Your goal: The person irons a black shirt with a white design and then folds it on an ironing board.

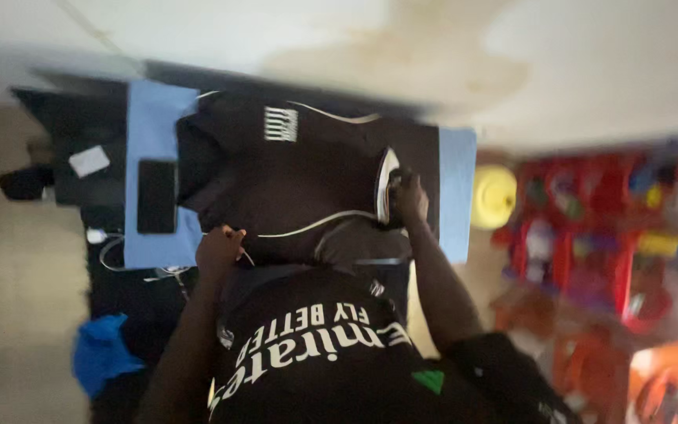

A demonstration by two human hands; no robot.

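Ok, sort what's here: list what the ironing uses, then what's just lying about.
In use: iron under the right hand; black garment, pinched by the left hand; blue ironing cloth.

Lying about: black phone; white card; blue rag; yellow container; red rack.

In this blurred, inverted head view a person's right hand (412, 196) grips an iron (387, 187) on a dark garment (300, 180) spread over a blue-covered counter (151, 118), the left hand (218, 250) pinches the garment's edge, and a black phone (156, 196) lies nearby.
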